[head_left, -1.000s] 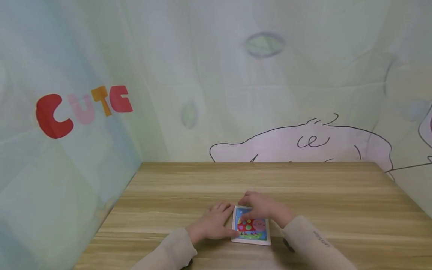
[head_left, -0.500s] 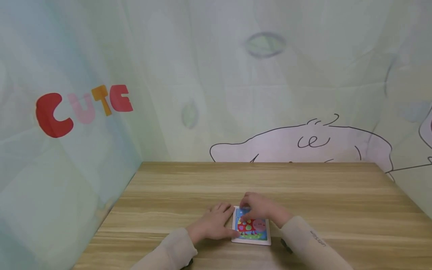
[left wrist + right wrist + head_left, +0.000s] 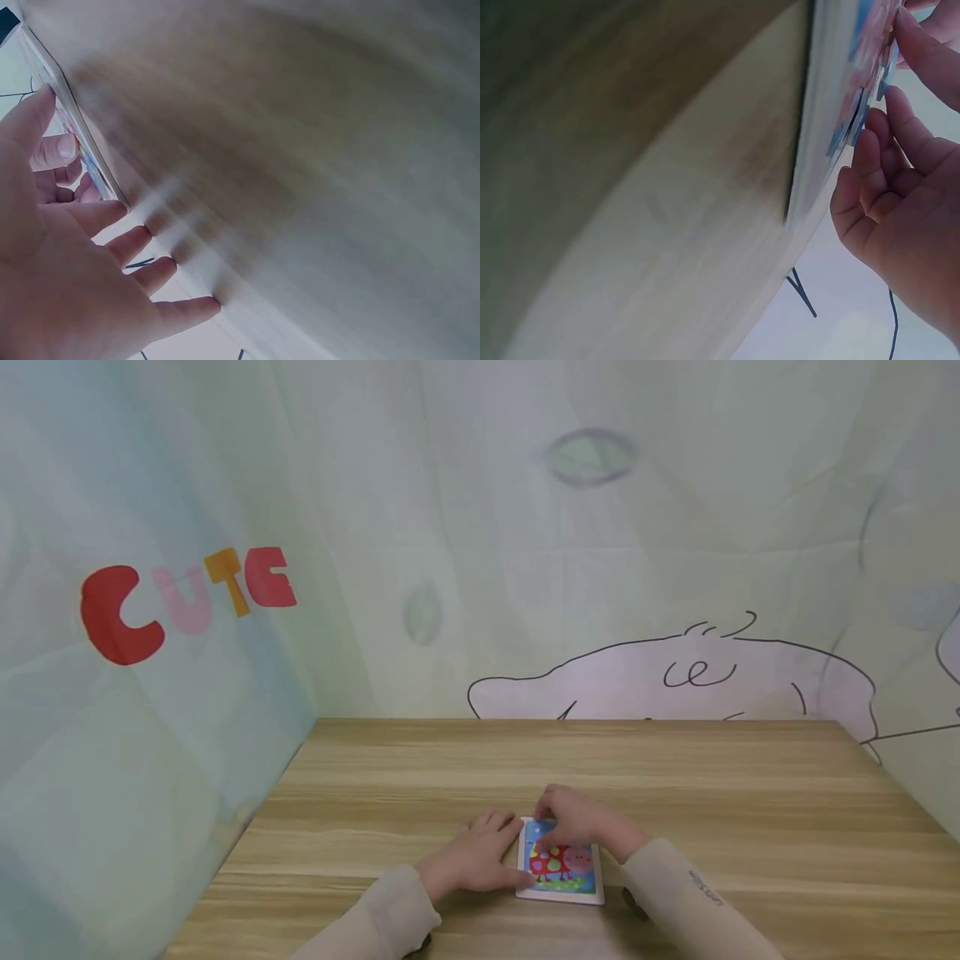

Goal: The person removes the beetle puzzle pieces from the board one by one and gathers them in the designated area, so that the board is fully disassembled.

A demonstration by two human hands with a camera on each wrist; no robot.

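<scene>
A small jigsaw puzzle point(image 3: 562, 885) in a white frame lies on the table, its picture a red spotted ladybug with a pink face on blue and green. My left hand point(image 3: 480, 856) rests at its left side, fingers spread straight on the wood, the thumb on the frame's near left corner. From the far right, my right hand point(image 3: 581, 822) reaches over the picture, thumb and forefinger pinching a puzzle piece point(image 3: 886, 79) in its upper left part. Most of that piece is hidden by the fingers. Seams and slightly raised edges show among the pieces in the right wrist view.
The wood-grain table point(image 3: 375, 777) runs back to a printed cloth backdrop point(image 3: 420, 527) with a drawn figure on it. Another cloth side bears the coloured letters CUTE point(image 3: 120, 618) at the left.
Both hands keep almost the same places. The right fingertips have drawn in slightly toward the thumb, and a seam shows more plainly at the picture's left side.
</scene>
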